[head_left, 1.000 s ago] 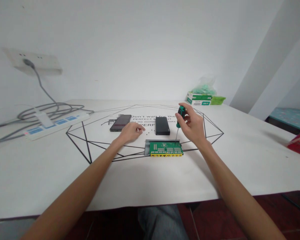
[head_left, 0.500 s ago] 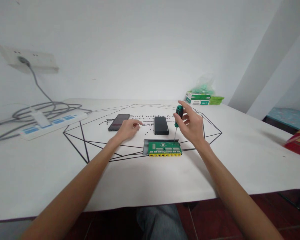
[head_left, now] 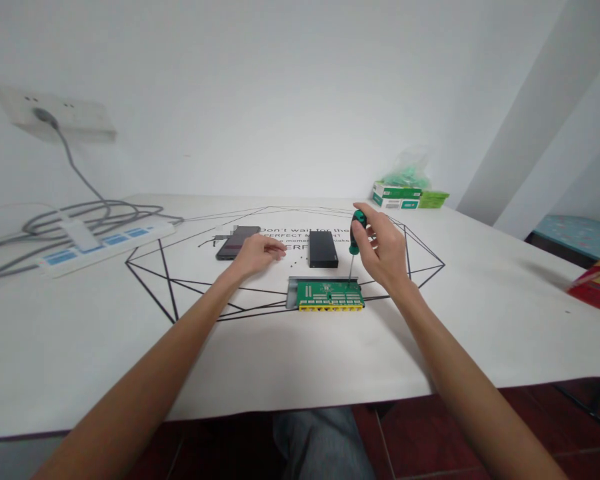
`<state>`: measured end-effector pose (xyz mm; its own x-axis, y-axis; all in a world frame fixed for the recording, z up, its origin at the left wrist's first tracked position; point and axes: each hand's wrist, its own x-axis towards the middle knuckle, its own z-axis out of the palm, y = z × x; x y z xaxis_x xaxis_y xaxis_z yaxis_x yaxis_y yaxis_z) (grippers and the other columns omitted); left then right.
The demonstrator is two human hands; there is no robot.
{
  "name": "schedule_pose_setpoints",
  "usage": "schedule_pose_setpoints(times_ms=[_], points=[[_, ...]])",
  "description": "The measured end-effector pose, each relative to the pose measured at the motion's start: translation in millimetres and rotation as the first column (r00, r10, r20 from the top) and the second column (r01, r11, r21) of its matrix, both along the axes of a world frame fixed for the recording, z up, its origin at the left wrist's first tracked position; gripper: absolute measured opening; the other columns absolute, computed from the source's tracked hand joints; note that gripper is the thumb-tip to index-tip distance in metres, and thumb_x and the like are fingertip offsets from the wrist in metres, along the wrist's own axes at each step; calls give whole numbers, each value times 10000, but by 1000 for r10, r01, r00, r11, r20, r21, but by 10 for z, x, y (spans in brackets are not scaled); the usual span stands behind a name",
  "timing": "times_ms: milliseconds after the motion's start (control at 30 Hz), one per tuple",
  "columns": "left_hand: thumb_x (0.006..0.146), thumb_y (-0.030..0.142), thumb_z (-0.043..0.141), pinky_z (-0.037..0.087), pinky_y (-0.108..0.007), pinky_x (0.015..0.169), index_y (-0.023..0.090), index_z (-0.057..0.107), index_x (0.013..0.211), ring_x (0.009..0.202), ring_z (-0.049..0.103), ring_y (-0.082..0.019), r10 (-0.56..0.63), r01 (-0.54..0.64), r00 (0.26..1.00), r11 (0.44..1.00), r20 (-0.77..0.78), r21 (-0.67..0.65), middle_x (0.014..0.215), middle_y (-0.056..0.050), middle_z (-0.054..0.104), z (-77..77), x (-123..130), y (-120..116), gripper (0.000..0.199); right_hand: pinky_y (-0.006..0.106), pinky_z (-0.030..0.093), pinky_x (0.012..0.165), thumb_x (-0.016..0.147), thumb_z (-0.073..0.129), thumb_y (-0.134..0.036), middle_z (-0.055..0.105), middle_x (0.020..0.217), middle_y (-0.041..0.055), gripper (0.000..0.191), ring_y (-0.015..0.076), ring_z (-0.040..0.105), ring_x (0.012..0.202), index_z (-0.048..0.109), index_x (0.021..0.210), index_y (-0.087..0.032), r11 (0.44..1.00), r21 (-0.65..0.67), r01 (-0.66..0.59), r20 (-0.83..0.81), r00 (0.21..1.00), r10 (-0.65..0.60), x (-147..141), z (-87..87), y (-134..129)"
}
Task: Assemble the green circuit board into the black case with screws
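Note:
My right hand [head_left: 386, 248] is wrapped round the green-and-black handle of a screwdriver [head_left: 359, 231]. The screwdriver stands nearly upright, its thin shaft reaching down to the back right part of a green circuit board [head_left: 325, 292]. Yellow ports run along the board's near edge, and a grey metal tray [head_left: 292, 295] lies beneath it. Over the table left of the board is my left hand [head_left: 258, 255], fingers loosely bent and apart from the board; nothing shows in them. Several tiny dark screws [head_left: 295, 264] lie just right of its fingertips.
Behind the board lies a black case [head_left: 323, 249]. A dark phone [head_left: 235, 244] is partly behind my left hand. At left are a power strip [head_left: 109, 248] and coiled grey cable [head_left: 87, 215]. Green-and-white boxes [head_left: 397, 196] stand at the back right; a red package [head_left: 599, 283] sits at the right edge.
My left hand has shifted slightly, its fingers a little straighter. The right hand and screwdriver stay almost in place over the board.

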<state>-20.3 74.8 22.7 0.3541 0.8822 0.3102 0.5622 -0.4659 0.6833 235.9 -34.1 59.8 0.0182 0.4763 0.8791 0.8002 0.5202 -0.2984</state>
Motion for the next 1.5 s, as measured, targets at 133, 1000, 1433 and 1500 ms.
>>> schedule_pose_setpoints(times_ms=[133, 1000, 1433, 1500], points=[[683, 172, 677, 559, -294, 766, 103, 760, 885, 770, 717, -208, -12, 12, 1000, 999, 5, -43, 811, -99, 763, 29, 3, -27, 229, 258, 477, 549, 932, 431, -305, 685, 871, 56, 389, 131, 601, 644, 578, 1260, -158, 1000, -16, -14, -47, 999, 13, -8, 8, -11], [696, 201, 660, 508, -270, 665, 145, 788, 823, 655, 686, -197, 44, -41, 980, 999, -196, 21, 642, -58, 736, 49, -38, -41, 189, 264, 493, 528, 902, 493, -349, 682, 823, 39, 350, 125, 601, 572, 623, 1194, -207, 999, 1, 49, -61, 997, -48, 38, -17, 36], [686, 189, 689, 524, -249, 588, 113, 764, 792, 526, 652, -148, -16, 10, 998, 994, -60, -104, 570, -41, 702, 94, -51, -84, 151, 277, 457, 534, 887, 546, -429, 652, 746, 38, 376, 134, 542, 560, 631, 1151, -176, 992, 75, 105, -13, 995, -104, 49, -19, 30], [690, 179, 672, 510, -239, 566, 115, 757, 755, 513, 638, -141, -15, 7, 997, 994, -73, -111, 565, -39, 695, 85, -47, -86, 125, 266, 451, 524, 926, 472, -380, 670, 820, 58, 369, 134, 566, 590, 602, 1203, -175, 995, 54, 83, -1, 997, -83, 39, -25, 13]])
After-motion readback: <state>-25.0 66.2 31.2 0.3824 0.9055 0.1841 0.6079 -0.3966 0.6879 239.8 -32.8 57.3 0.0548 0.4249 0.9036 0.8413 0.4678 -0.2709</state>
